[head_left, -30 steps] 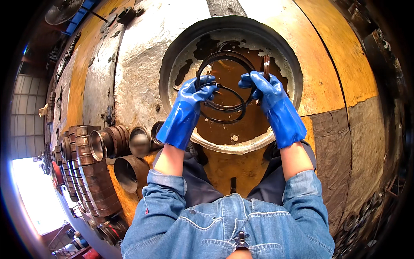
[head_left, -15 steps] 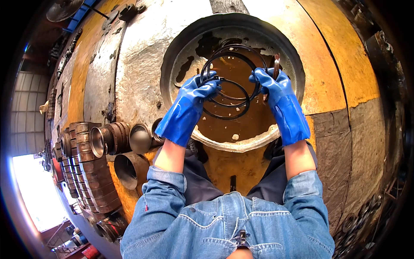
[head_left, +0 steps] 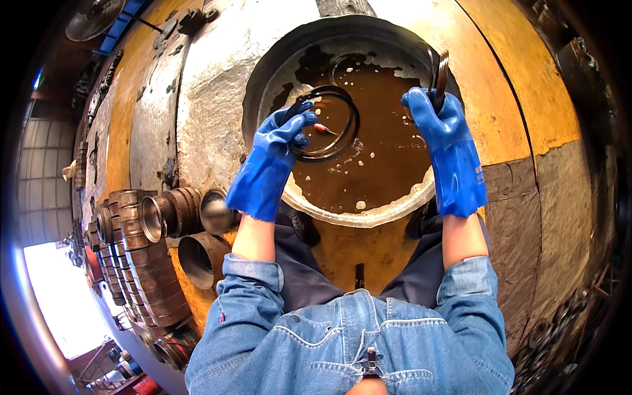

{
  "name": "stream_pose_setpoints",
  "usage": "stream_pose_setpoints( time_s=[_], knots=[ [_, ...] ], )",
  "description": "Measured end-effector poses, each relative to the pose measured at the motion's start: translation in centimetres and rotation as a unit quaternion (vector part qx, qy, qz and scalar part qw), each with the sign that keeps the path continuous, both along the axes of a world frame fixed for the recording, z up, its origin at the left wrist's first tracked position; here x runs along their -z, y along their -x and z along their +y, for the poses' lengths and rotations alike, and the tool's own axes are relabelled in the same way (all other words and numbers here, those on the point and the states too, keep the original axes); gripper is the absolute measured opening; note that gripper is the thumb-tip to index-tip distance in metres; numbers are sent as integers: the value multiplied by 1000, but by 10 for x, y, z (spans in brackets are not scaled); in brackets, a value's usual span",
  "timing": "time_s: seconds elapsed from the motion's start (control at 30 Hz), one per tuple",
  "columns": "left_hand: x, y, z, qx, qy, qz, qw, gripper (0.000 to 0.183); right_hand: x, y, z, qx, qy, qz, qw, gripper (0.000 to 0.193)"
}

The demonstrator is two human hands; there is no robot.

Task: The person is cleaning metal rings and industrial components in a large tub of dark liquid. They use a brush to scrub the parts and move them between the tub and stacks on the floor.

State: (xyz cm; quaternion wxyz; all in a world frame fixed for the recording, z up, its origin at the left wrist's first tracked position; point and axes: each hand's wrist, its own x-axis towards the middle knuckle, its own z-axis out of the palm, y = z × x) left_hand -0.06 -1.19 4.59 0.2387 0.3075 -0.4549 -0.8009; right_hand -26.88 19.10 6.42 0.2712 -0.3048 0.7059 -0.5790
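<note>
A wide round metal basin of brown, murky liquid lies between my knees. My left hand, in a blue rubber glove, is closed on thin black rings that hang over the basin's left half. Inside their loop shows a small red-and-white pointed thing, whose kind I cannot make out. At the basin's right side, my right hand, gloved alike, grips a bundle of dark rings, seen nearly edge-on. Another ring shows faintly near the far side of the liquid.
Stacked rusty metal rings stand to the left, beside several open metal cylinders. The floor has worn metal plates and yellow sheets. More metal parts lie at the lower right.
My hands have moved apart: the left slightly left and down, the right to the right and up. The rings between them have separated into two groups. The red-and-white thing now shows.
</note>
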Motion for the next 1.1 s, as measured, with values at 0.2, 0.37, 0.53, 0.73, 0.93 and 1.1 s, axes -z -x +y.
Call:
stream_pose_setpoints(
  time_s=[0.2, 0.37, 0.53, 0.73, 0.93, 1.1],
  knots=[
    [-3, -10, -10, -23, -23, 23, 999, 35, 3, 7, 2, -20, 16, 0, 1000, 35],
    [-39, -66, -52, -110, 3, 85, 990, 34, -2, -12, 4, -17, 22, -20, 999, 37],
    [-102, -203, -65, -316, 168, -57, 932, 31, -16, -28, 10, -94, -2, -102, 990, 31],
    [-65, -410, 49, -395, 36, -100, 913, 26, 1, -62, 30, -112, 3, -44, 993, 31],
    [87, -554, 231, -508, -377, -43, 773, 18, 33, -64, 46, -147, -27, 2, 989, 33],
    [180, -543, 292, -567, -424, -3, 706, 15, 44, -56, 50, -130, -41, 31, 990, 34]
  ],
)
